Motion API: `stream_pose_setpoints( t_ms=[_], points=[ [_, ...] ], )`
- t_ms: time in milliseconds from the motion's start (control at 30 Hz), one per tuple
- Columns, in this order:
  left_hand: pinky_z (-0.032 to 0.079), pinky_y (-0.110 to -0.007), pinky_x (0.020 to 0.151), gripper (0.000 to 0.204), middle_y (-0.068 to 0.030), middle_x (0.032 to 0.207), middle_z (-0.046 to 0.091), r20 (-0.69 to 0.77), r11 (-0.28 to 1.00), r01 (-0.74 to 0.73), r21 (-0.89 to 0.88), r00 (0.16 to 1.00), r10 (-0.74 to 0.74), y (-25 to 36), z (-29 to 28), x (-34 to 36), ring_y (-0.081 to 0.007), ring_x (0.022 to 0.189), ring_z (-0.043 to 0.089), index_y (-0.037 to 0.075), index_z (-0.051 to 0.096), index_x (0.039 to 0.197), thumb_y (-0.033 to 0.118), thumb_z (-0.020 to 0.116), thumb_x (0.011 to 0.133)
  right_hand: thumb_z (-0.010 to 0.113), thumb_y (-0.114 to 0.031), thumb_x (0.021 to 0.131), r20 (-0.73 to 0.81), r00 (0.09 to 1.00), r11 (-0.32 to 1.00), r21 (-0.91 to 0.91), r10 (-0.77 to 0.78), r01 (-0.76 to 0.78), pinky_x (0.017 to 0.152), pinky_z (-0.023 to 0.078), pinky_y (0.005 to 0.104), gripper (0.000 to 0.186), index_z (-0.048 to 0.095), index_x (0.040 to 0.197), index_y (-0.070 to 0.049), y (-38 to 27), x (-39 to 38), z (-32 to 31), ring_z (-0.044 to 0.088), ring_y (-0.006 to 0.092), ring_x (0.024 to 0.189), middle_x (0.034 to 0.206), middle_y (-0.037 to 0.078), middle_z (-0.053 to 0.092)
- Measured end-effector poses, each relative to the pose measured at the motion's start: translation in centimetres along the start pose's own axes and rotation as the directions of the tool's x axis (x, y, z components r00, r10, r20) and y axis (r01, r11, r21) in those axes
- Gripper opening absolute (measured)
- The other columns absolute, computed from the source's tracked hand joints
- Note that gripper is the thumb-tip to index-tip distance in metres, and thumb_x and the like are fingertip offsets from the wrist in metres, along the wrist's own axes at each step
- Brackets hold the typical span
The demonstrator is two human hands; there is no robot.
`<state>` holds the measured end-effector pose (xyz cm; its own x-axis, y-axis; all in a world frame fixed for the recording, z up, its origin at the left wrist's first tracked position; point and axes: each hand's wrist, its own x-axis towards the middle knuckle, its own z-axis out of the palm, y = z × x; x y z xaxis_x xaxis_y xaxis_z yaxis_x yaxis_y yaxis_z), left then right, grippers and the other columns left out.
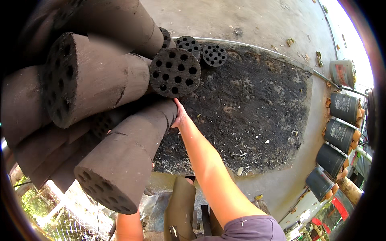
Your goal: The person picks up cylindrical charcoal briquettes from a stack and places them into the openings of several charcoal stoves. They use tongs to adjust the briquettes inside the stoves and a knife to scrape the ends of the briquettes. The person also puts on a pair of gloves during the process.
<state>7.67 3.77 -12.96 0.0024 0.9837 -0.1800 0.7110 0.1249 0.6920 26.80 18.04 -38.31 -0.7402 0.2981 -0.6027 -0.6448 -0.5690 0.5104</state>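
Note:
Between my two hands is a column of honeycomb coal briquettes [124, 140], several dark grey-brown cylinders lying end to end, tilted, with the holed near end toward me. My right hand [179, 115] grips its far end, the thumb side pressed along the edge. Only a small bit of my left hand [153, 165] shows beside the column; the rest is hidden behind it, the forearm rising from below. Just beyond my right hand a holed briquette end [175, 73] faces me. Other briquette columns [108, 78] are piled at the left, close to the held one.
A black, coal-dusted slab [249, 108] lies on the concrete floor [225, 20]. Smaller briquette ends [214, 55] stand at its far left corner. Several dark pots [339, 135] line the right side, with a pale bucket [343, 74] beyond. Wire mesh [72, 217] shows at lower left.

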Motion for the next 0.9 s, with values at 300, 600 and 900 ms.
stream_pose_setpoints(
  t_ms=[300, 600, 900],
  points=[
    [0.027, -0.042, 0.1, 0.06, -0.0146, 0.133, 0.03, 0.067, 0.674, 0.144, -0.724, 0.988, -0.14, 6.4, -0.5, -1.7, -0.0292, 0.12, 0.032, 0.004, 0.033, 0.128, 0.039, 0.05, 0.082, 0.056, -0.062, 0.068, -0.137, 0.989, 0.984, -0.172, -0.063, 0.039, 0.09, 0.037, 0.045, 0.07, 0.053, 0.111, -0.007, 1.3, -0.7, -0.2, 0.053, 0.0254, 0.101, 0.11, 0.009, 0.057],
    [0.025, -0.043, 0.102, 0.052, -0.0176, 0.137, 0.025, 0.195, 0.112, 0.206, -0.972, 0.975, -0.102, 15.5, 2.2, -5.1, -0.0305, 0.123, 0.029, 0.003, 0.032, 0.129, 0.035, 0.039, 0.089, 0.056, -0.063, 0.066, -0.251, 0.949, 0.98, -0.098, -0.194, 0.174, 0.095, 0.033, 0.0476, 0.079, 0.044, 0.121, -0.006, 7.0, -17.4, -7.3, 0.048, 0.0281, 0.108, 0.119, 0.012, 0.05],
    [0.026, -0.042, 0.101, 0.044, -0.0188, 0.134, 0.031, 0.339, 0.196, 0.312, -0.93, 0.932, 0.126, 35.4, -0.7, -17.9, -0.0299, 0.122, 0.033, 0.002, 0.038, 0.125, 0.028, 0.038, 0.09, 0.054, -0.062, 0.07, -0.315, 0.857, 0.896, 0.039, -0.409, 0.442, 0.093, 0.034, 0.0489, 0.073, 0.047, 0.119, -0.009, 18.4, -46.6, -8.2, 0.046, 0.0281, 0.109, 0.12, 0.011, 0.05]
  ],
)
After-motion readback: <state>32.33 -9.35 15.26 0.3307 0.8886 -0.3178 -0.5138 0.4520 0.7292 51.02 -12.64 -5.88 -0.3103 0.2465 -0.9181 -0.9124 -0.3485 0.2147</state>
